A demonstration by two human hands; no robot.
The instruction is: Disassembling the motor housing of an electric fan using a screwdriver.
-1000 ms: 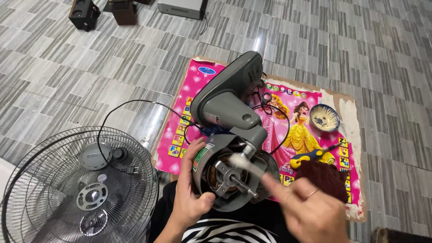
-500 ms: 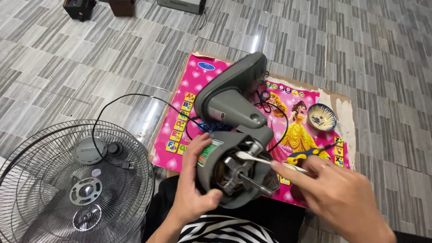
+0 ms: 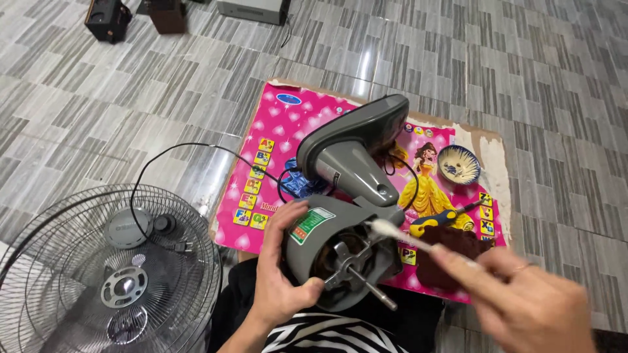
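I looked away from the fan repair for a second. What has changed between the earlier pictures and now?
The right hand has drawn back toward the lower right, and the white cotton swab it holds now has its tip at the upper rim of the grey fan motor housing. The left hand still grips the housing. The wire fan guard and pink mat stayed put.

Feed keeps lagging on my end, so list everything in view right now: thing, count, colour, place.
fan motor housing: one, grey, shaft toward the camera, over the lap
fan base: one, grey, on the mat
cotton swab: one, white tip at the motor's rim
mat: one, pink, on the tiled floor
bowl: one, blue-white, on the mat's right part
screwdriver: one, yellow and blue handle, on the mat
cloth: one, dark red, near mat edge
fan grilles: grey wire, floor at left
cord: black, running leftward
dark boxes: top left
left hand: grips the housing
right hand: holds the swab
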